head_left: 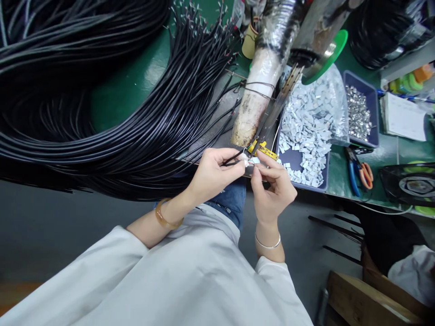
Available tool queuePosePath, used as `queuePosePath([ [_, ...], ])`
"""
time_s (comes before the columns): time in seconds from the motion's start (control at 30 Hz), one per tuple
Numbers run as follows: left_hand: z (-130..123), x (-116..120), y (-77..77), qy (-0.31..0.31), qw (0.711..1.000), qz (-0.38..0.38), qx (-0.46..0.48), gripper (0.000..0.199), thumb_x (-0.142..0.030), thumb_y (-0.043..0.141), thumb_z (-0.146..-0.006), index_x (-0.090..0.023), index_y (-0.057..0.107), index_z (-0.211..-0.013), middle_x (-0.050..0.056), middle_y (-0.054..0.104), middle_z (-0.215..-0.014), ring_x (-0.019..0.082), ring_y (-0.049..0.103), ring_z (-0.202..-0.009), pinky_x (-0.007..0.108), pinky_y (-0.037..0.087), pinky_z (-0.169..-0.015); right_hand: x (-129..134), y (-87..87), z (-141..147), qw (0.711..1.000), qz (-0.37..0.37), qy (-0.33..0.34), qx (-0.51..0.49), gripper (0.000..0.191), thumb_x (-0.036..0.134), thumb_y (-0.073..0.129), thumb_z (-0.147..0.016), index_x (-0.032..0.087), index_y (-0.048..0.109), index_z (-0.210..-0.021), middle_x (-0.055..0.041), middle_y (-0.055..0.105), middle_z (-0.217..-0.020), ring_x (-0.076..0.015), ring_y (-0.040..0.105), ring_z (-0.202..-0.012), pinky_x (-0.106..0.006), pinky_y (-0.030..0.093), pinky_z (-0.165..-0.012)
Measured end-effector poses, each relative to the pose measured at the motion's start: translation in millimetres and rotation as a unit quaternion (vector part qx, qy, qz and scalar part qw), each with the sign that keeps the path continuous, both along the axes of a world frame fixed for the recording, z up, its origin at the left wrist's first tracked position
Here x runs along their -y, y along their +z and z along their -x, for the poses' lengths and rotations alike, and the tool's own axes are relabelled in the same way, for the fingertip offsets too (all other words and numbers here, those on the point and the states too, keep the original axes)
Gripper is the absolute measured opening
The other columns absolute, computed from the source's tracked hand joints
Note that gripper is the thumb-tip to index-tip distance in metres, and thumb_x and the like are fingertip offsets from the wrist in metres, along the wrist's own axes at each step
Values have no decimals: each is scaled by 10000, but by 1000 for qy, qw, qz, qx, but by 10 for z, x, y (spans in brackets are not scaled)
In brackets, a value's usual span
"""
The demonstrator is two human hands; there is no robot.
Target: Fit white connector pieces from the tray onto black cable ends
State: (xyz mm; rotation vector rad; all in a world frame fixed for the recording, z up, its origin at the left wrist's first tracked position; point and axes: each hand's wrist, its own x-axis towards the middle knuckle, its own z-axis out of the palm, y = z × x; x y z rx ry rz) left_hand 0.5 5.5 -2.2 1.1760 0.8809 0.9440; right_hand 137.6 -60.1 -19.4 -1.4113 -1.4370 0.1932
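Between thumb and fingers my left hand [217,170] pinches a black cable [234,158] close to its end. My right hand [273,183] is closed on a small pale blue-white piece [254,160] right beside the cable end; whether the two are joined is too small to tell. Just beyond my fingers stands a yellow clamp-like fixture [263,148], with a soldering iron [272,115] slanting down to it. A thick, plastic-wrapped white tube [253,108] comes down near my left fingertips.
A large bundle of black cables [136,122] covers the left of the green table [152,74]. On the right are a tray [321,181] of pale pieces, a bin [374,113] of metal parts, cutters [359,174], paper [404,117] and a small fan [413,184]. Cardboard boxes [367,301] stand below.
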Motion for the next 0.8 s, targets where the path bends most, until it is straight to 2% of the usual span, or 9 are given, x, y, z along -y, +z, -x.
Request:
queuePosePath([
  [0.2, 1, -29, -25, 4, 1000, -6, -7, 179, -209, 674, -771, -143, 619, -614, -8, 563, -630, 105, 530, -637, 203, 472, -619, -25, -14, -5, 1000, -12, 9, 8, 122, 133, 661, -892, 236, 647, -955, -68, 759, -1209, -184, 778, -940, -346, 674, -808],
  [0.4, -43, -30, -51, 41, 999, -14, 13, 114, -168, 685, -745, -138, 659, -638, -19, 577, -618, 91, 526, -605, 188, 475, -605, -70, -7, -10, 1000, -16, 12, 14, 116, 135, 657, -894, 229, 648, -960, -66, 753, -1223, -177, 778, -933, -304, 674, -734],
  [0.6, -67, -31, 33, 58, 998, -19, 27, 111, -166, 678, -741, -129, 668, -637, -19, 573, -613, 79, 491, -590, 172, 439, -556, -91, 74, -1, 999, -17, 18, 34, 137, 128, 657, -892, 238, 665, -973, -68, 743, -1243, -197, 766, -1010, -341, 684, -799],
  [0.7, -55, -40, 49, 50, 998, -17, 29, 129, -172, 669, -740, -130, 648, -620, -27, 542, -589, 68, 452, -561, 170, 405, -531, -84, 95, 4, 999, -23, 23, 41, 124, 128, 664, -884, 234, 668, -949, -70, 740, -1242, -217, 748, -1086, -390, 680, -877],
  [0.8, -37, -46, 21, 26, 1000, -13, 9, 159, -170, 659, -741, -138, 611, -593, -34, 508, -560, 65, 425, -538, 181, 386, -528, -75, 81, -6, 999, -24, 23, 31, 118, 120, 677, -872, 228, 653, -912, -61, 755, -1193, -188, 768, -978, -346, 681, -807],
])
